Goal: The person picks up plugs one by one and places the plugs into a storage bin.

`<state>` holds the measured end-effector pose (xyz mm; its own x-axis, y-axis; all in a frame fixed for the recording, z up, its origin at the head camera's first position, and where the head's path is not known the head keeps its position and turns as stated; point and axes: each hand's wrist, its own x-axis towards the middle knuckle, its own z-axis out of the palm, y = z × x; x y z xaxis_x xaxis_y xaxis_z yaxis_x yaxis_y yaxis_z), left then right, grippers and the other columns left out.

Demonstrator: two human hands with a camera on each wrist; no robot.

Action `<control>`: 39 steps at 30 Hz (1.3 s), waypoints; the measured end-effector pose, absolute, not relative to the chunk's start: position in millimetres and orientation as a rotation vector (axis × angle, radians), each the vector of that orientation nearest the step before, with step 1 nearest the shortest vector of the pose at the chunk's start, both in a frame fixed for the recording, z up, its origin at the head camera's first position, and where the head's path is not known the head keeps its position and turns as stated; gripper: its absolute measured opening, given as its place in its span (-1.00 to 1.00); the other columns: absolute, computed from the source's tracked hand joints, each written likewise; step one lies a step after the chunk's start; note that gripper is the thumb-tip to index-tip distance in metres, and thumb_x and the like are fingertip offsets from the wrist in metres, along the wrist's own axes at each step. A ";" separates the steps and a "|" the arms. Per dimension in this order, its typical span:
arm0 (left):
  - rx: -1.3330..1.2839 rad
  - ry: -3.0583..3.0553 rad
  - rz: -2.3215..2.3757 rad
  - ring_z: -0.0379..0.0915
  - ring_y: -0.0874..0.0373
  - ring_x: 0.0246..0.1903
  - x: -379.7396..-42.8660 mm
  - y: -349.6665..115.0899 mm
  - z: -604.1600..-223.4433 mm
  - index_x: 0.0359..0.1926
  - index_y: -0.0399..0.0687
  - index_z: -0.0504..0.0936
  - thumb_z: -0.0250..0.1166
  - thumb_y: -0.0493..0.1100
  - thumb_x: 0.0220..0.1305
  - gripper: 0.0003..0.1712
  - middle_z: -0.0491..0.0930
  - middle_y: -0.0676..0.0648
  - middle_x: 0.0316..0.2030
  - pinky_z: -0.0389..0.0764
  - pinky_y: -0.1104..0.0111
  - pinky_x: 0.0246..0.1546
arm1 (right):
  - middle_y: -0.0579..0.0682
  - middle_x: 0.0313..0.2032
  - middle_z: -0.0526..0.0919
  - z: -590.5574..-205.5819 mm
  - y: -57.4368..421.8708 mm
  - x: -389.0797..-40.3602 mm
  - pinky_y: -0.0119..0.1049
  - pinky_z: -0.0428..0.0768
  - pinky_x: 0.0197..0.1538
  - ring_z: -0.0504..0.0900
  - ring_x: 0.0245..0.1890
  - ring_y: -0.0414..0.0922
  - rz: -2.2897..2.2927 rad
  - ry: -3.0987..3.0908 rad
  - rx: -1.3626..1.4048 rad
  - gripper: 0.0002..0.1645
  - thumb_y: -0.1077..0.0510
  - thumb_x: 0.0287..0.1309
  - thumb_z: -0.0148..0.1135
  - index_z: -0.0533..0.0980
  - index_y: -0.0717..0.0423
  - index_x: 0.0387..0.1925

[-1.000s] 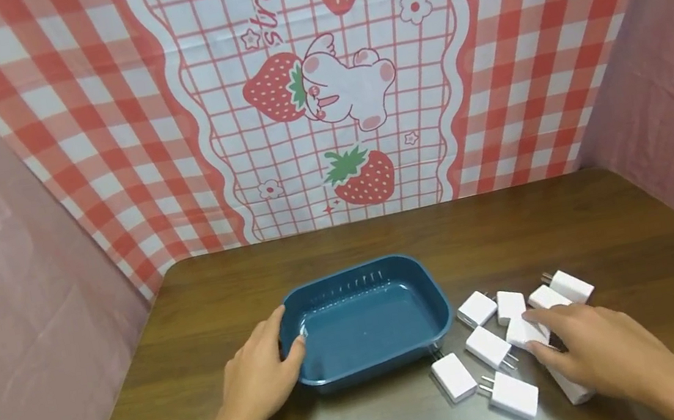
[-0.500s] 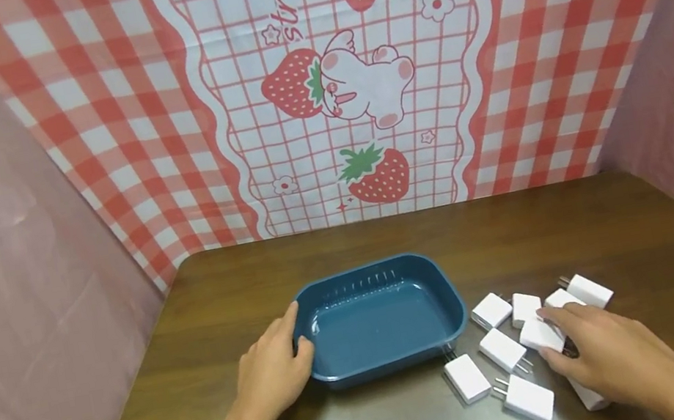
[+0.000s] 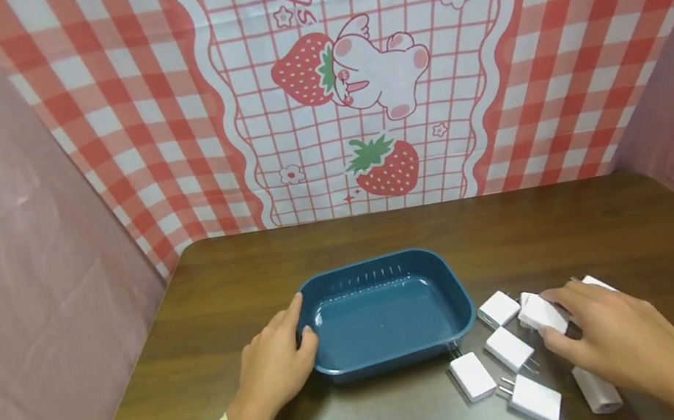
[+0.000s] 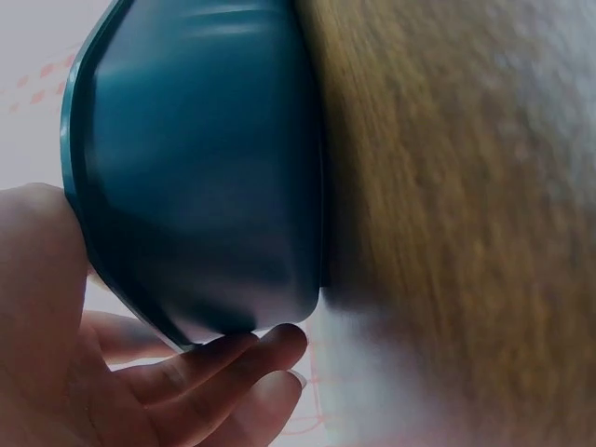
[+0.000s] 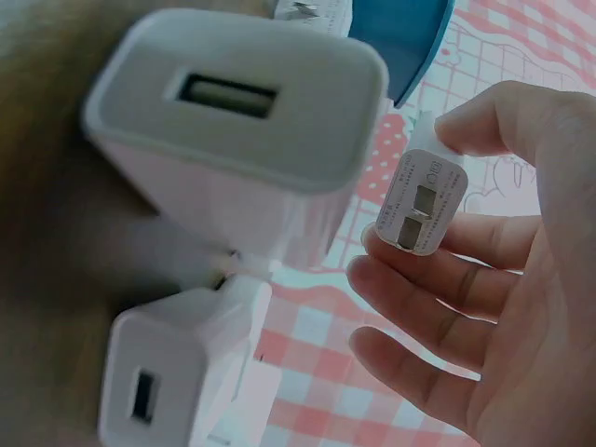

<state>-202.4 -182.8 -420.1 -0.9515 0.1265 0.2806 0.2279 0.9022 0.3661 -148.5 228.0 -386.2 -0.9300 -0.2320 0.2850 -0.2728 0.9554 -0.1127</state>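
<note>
My right hand (image 3: pixel 622 333) pinches a white USB wall charger (image 3: pixel 543 314) between thumb and fingers. In the right wrist view the end of that charger (image 5: pixel 421 203), with its prongs and small print, faces the camera. It is raised over the other chargers. My left hand (image 3: pixel 273 369) grips the left end of a blue plastic tray (image 3: pixel 396 362), thumb at the rim. Against the tray's outer wall (image 4: pixel 205 186), the left wrist view shows the fingers lying close. Nothing lies in the tray.
Several more white chargers lie right of the tray, among them a charger (image 3: pixel 535 400) near the front and a charger (image 3: pixel 597 389) below my right hand. Another charger (image 3: pixel 597 283) is partly hidden behind that hand. A checked cloth (image 3: pixel 357 88) hangs behind the brown table (image 3: pixel 239 263).
My right hand has taken hold of a charger from the group, lifted it and turned it slightly. The left hand stays on the tray. The head view has shifted a little.
</note>
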 end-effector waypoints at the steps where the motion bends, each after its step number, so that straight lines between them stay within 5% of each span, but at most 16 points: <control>1: -0.264 -2.820 -0.589 0.49 0.11 -0.43 -201.9 -182.9 -420.0 0.34 0.05 0.32 0.08 0.05 0.25 -0.37 0.58 -0.04 0.02 0.53 0.12 -0.46 | 0.01 -0.22 0.65 -384.9 226.4 -149.9 0.04 0.54 -0.41 0.56 -0.33 -0.07 0.218 -2.832 0.376 -0.49 -0.13 -0.08 0.36 0.57 0.06 -0.12; 39: -0.229 -2.815 -0.618 0.34 0.16 -0.54 -203.0 -180.7 -420.8 0.34 0.04 0.32 0.11 0.00 0.20 -0.35 0.60 -0.01 -0.07 0.42 0.25 -0.54 | -0.04 -0.28 0.64 -363.7 152.5 -201.6 -0.11 0.57 -0.40 0.54 -0.37 -0.15 0.169 -2.732 0.698 -0.46 -0.17 -0.03 0.28 0.58 0.07 -0.08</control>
